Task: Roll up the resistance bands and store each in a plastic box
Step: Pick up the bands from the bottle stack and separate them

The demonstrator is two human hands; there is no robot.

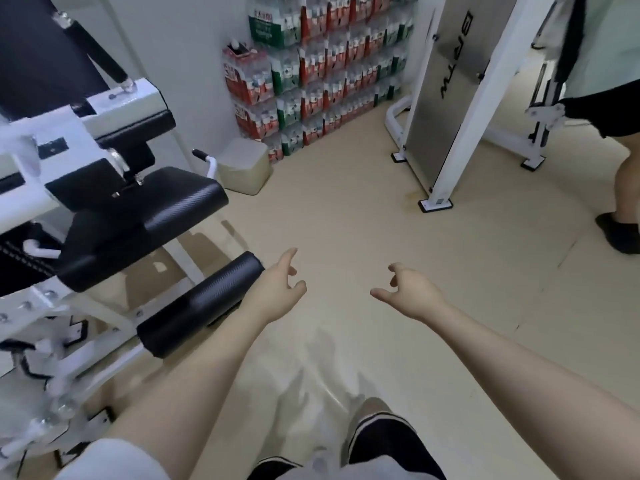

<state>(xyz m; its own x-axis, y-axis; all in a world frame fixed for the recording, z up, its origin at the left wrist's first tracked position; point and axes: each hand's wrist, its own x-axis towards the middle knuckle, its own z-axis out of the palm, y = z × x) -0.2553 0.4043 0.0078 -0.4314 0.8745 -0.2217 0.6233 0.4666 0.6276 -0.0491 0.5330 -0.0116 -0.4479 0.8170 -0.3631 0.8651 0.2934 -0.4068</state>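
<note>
Both my arms reach forward over the beige gym floor (pixel 346 220). My left hand (pixel 280 289) is empty with its fingers loosely curled and apart, just right of a black foam roller pad (pixel 201 303). My right hand (pixel 412 292) is also empty, thumb stretched to the left and fingers bent. I see no resistance band in this view. A translucent plastic box (pixel 244 166) stands on the floor against the wall, well beyond my hands.
A white exercise machine with black pads (pixel 114 216) fills the left side. Stacked packs of bottled water (pixel 322 74) line the far wall. A white machine frame (pixel 446 98) stands at the right rear. Another person's leg (pixel 623 188) is at the right edge.
</note>
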